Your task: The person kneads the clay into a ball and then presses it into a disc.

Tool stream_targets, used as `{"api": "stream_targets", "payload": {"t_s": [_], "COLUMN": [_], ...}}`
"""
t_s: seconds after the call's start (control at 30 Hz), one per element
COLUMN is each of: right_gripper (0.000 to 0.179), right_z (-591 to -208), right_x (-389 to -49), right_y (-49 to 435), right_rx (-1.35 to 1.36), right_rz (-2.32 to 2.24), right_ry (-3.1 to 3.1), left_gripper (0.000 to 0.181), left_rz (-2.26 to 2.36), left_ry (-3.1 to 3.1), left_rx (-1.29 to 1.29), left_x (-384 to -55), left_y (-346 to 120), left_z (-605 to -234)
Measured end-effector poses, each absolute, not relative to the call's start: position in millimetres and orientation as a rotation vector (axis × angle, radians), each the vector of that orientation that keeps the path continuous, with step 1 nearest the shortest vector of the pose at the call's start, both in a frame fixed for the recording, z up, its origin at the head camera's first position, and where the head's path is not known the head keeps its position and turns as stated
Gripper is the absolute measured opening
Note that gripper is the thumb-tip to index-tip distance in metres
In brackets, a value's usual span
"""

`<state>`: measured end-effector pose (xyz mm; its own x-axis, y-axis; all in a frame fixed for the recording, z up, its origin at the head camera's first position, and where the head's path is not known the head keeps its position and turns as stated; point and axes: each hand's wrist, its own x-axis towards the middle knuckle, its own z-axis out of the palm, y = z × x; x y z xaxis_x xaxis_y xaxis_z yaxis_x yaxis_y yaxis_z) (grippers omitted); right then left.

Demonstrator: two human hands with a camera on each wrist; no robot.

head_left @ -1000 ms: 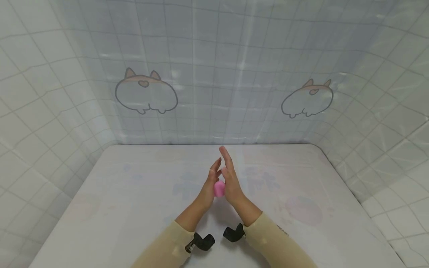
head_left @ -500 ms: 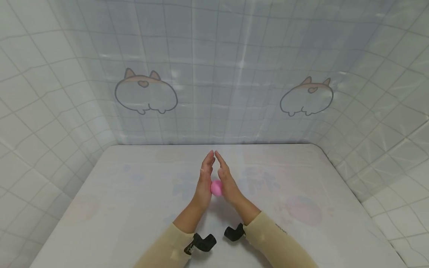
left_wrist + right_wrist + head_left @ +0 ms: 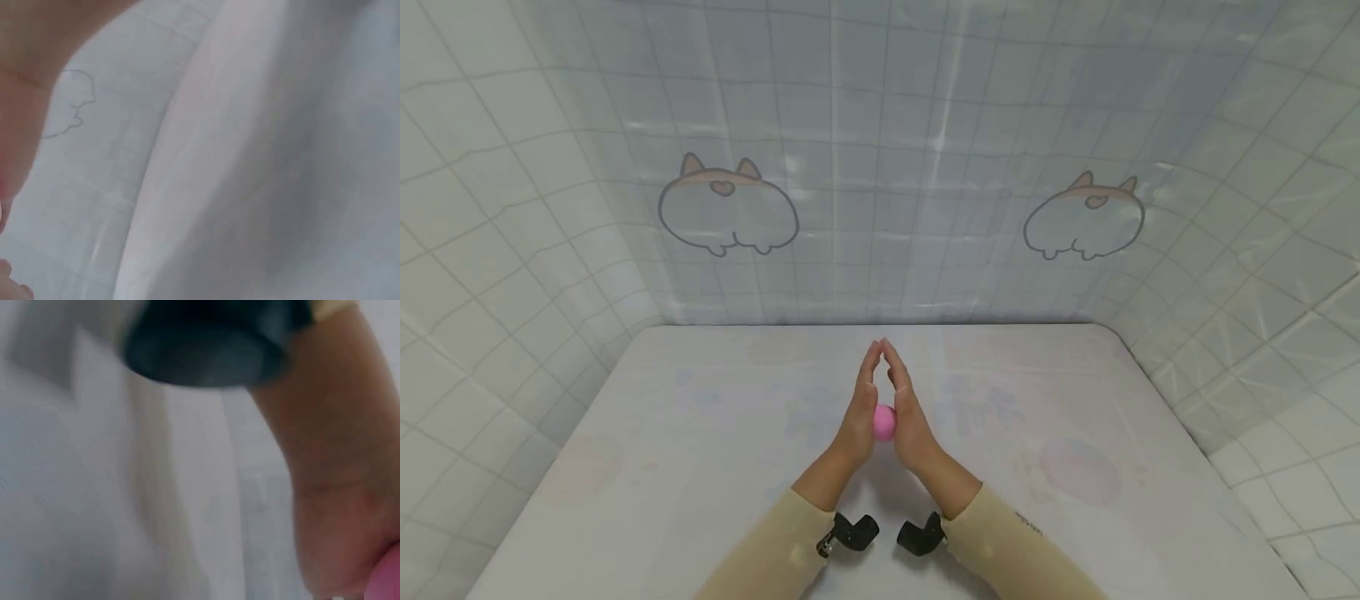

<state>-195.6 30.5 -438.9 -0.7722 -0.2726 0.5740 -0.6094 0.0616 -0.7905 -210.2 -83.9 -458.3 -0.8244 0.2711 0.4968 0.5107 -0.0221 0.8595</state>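
Note:
A small round pink ball (image 3: 884, 423), perhaps of modelling clay, sits between two facing palms in the head view. My left hand (image 3: 855, 427) presses it from the left with fingers straight. From the right, my right hand (image 3: 916, 427) does the same, and the fingertips of both hands meet ahead of the ball. The right wrist view catches the edge of the ball (image 3: 384, 581) against the heel of the right hand (image 3: 340, 540). At the left wrist view's edge only part of the left hand (image 3: 22, 125) shows; the palms' contact is hidden there.
A pale, faintly patterned table (image 3: 700, 467) lies under the hands. Behind it hangs a grid-patterned curtain (image 3: 910, 208) with animal drawings, and similar sheets flank both sides. Black wrist cameras (image 3: 856, 533) stick out inward from the beige sleeves (image 3: 775, 546).
The hands slide against each other: first the right fingertips reach farther forward, then both line up. The pink ball shifts slightly left and looks rounder. It stays between the palms.

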Motion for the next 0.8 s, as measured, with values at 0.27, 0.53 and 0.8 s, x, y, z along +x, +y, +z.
{"api": "stream_targets", "payload": {"t_s": [0.27, 0.53, 0.8], "right_gripper": [0.087, 0.084, 0.077], "right_z": [-429, -434, -447], "right_x": [-205, -218, -218], "right_y": [41, 44, 31], "right_rx": [0.687, 0.689, 0.675], "right_rz": [1.872, 2.070, 2.468], "right_ry": [-1.993, -1.870, -1.730], "left_gripper": [0.082, 0.083, 0.086], "left_rz": [-1.874, -1.923, -1.895], "left_ry": [-2.229, -2.115, -1.929], "left_rx": [-1.037, -1.094, -1.032], "left_x": [-202, -194, -199], "left_y": [-83, -80, -79], "left_z": [-458, -450, -440]}}
